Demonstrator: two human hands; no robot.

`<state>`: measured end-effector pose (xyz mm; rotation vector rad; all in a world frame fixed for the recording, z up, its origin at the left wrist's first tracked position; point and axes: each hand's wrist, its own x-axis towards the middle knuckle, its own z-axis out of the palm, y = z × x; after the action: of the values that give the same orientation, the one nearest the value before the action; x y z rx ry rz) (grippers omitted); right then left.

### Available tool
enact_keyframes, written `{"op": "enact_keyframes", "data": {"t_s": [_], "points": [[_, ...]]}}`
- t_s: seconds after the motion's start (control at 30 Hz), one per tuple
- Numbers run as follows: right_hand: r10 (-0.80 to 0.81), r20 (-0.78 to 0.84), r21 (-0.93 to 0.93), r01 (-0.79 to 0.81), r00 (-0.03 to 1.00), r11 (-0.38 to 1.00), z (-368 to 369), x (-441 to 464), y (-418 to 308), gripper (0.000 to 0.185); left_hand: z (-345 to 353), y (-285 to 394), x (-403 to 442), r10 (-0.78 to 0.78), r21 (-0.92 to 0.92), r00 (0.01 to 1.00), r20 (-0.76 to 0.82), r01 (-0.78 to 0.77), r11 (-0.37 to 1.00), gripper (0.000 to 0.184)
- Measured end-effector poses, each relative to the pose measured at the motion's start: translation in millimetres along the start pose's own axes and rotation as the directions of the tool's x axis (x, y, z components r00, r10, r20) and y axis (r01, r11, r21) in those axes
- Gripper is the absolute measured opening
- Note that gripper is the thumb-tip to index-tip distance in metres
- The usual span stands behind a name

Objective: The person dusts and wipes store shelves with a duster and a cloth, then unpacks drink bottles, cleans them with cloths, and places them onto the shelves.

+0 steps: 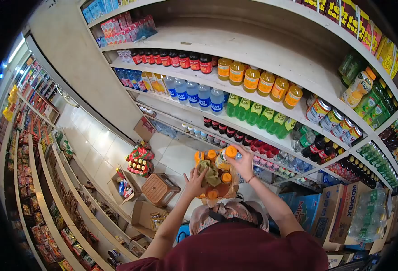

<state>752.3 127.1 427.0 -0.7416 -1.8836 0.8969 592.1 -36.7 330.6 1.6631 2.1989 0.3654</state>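
Observation:
My right hand (243, 163) is closed around the upper part of a bottle with an orange cap (231, 151). My left hand (194, 181) is at the left side of a crumpled olive-green cloth (212, 175), its fingers curled onto the cloth's edge. Around and beneath the cloth stand several more orange-capped bottles (211, 155), grouped in front of my knees. One lies closest to me, an orange-capped bottle (212, 194) with plastic wrap about it. The labels on these bottles are too small or covered to read.
Shelves ahead hold orange drink bottles (251, 79), blue-labelled bottles (204, 96) and green bottles (255, 114). A brown plastic stool (160, 188) stands left of me, near an open carton (123, 186). Cartons (343, 212) and a wrapped bottle pack (371, 214) are stacked at my right.

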Motion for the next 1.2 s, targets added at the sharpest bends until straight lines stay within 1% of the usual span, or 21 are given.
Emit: {"op": "enact_keyframes", "data": {"t_s": [0.1, 0.13, 0.2, 0.23, 0.27, 0.3, 0.33, 0.37, 0.4, 0.47, 0.5, 0.53, 0.57, 0.63, 0.67, 0.7, 0.8, 0.9, 1.03, 1.17, 1.2], "points": [[-0.009, -0.057, 0.055, 0.012, 0.998, 0.998, -18, 18, -43, 0.039, 12, -4, -3, 0.000, 0.022, 0.995, -0.099, 0.002, 1.000, 0.082], [-0.056, -0.127, 0.038, 0.061, 0.990, 0.997, -28, 30, -60, 0.039, 5, 2, -5, -0.011, -0.011, 0.994, -0.108, 0.010, 1.000, 0.080], [0.053, -0.264, 0.347, 0.044, 0.963, 0.937, -46, 50, -85, 0.042, 2, 6, -6, -0.011, -0.033, 0.988, -0.153, 0.006, 0.999, 0.079], [-0.077, -0.339, 0.277, 0.178, 0.938, 0.944, -60, 65, -96, 0.045, 3, 7, -6, -0.014, -0.045, 0.985, -0.174, 0.007, 0.999, 0.079], [-0.090, -0.453, 0.276, 0.235, 0.887, 0.932, -74, 78, -113, 0.045, 2, 7, -6, -0.021, -0.045, 0.987, -0.159, 0.014, 0.999, 0.078], [-0.216, -0.610, 0.139, 0.372, 0.762, 0.918, -85, 97, -136, 0.042, 2, 7, -5, -0.022, -0.041, 0.989, -0.148, 0.016, 0.999, 0.077], [-0.230, -0.714, 0.094, 0.416, 0.662, 0.905, -97, 115, -148, 0.042, 1, 8, -6, -0.024, -0.037, 0.991, -0.135, 0.019, 0.999, 0.077], [-0.205, -0.762, 0.250, 0.570, 0.615, 0.782, -107, 134, -162, 0.042, 3, 10, -7, -0.026, -0.033, 0.992, -0.120, 0.023, 0.999, 0.077], [-0.181, -0.795, 0.321, 0.654, 0.579, 0.685, -116, 149, -182, 0.042, 5, 10, -8, -0.031, -0.021, 0.993, -0.118, 0.029, 0.999, 0.076], [-0.331, -0.853, 0.105, 0.755, 0.403, 0.647, -129, 183, -191, 0.045, 10, 10, -8, -0.031, 0.008, 0.993, -0.111, 0.032, 0.999, 0.075], [-0.482, -0.810, -0.088, 0.744, 0.334, 0.663, -135, 197, -193, 0.048, 12, 10, -9, -0.036, 0.010, 0.993, -0.114, 0.038, 0.999, 0.075], [-0.580, -0.746, -0.113, 0.796, 0.327, 0.594, -139, 213, -188, 0.051, 13, 10, -11, -0.041, 0.011, 0.992, -0.118, 0.043, 0.999, 0.074], [-0.676, -0.654, -0.228, 0.765, 0.338, 0.603, -144, 232, -173, 0.051, 15, 10, -13, -0.047, 0.011, 0.991, -0.123, 0.048, 0.999, 0.074], [-0.687, -0.552, -0.225, 0.708, 0.473, 0.669, -147, 254, -162, 0.043, 15, 11, -18, -0.053, -0.005, 0.988, -0.143, 0.052, 0.999, 0.073], [-0.658, -0.503, -0.165, 0.685, 0.560, 0.710, -150, 260, -158, 0.039, 16, 10, -19, -0.054, -0.012, 0.986, -0.156, 0.053, 0.999, 0.073], [-0.693, -0.456, -0.241, 0.672, 0.558, 0.700, -153, 270, -147, 0.039, 21, 7, -20, -0.056, -0.011, 0.985, -0.161, 0.055, 0.998, 0.074], [-0.541, -0.384, -0.022, 0.578, 0.749, 0.816, -162, 290, -130, 0.041, 35, 1, -22, -0.056, 0.003, 0.981, -0.187, 0.058, 0.998, 0.077], [-0.463, -0.406, 0.144, 0.556, 0.788, 0.819, -167, 310, -129, 0.043, 32, 6, -23, -0.053, -0.053, 0.979, -0.195, 0.043, 0.998, 0.078], [-0.378, -0.320, 0.038, 0.410, 0.869, 0.911, -178, 339, -121, 0.034, 28, 12, -18, -0.085, -0.060, 0.982, -0.166, 0.076, 0.995, 0.079], [-0.367, -0.431, 0.093, 0.445, 0.824, 0.891, -178, 351, -108, 0.036, -5, 35, -19, -0.123, -0.073, 0.981, -0.150, 0.113, 0.991, 0.079], [-0.348, -0.430, 0.036, 0.401, 0.833, 0.915, -177, 349, -111, 0.039, -13, 37, -17, -0.112, -0.088, 0.979, -0.173, 0.098, 0.991, 0.079]]}}
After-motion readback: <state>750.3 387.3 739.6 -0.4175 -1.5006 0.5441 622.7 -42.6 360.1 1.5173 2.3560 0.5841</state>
